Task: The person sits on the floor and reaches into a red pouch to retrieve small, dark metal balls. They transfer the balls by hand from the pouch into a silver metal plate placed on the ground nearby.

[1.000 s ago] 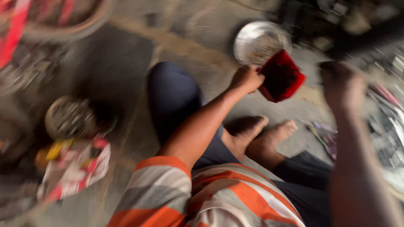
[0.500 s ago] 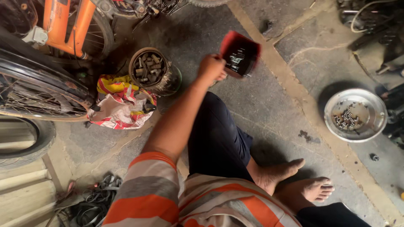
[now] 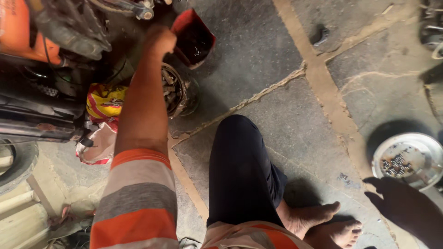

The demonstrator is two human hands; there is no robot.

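left hand (image 3: 159, 40): closed on red tub (image 3: 194, 38), held over tin (image 3: 177, 90)
right hand (image 3: 401, 207): open, empty, beside bowl (image 3: 408, 159)
step: carrying tub, likely
next: steady set-down

The left hand (image 3: 159, 40) grips a red container (image 3: 194, 39) at far left, above a round tin of metal parts (image 3: 173, 90). The right hand (image 3: 399, 203) hangs open at near right, just beside a metal bowl (image 3: 408, 159) of small bits.

head cam: single view | worn on person's head, looks steeply down over own torso and knee to stone floor (image 3: 286, 138) | close range | left hand (image 3: 159, 40) at upper frame, right hand (image 3: 401, 203) at lower right edge
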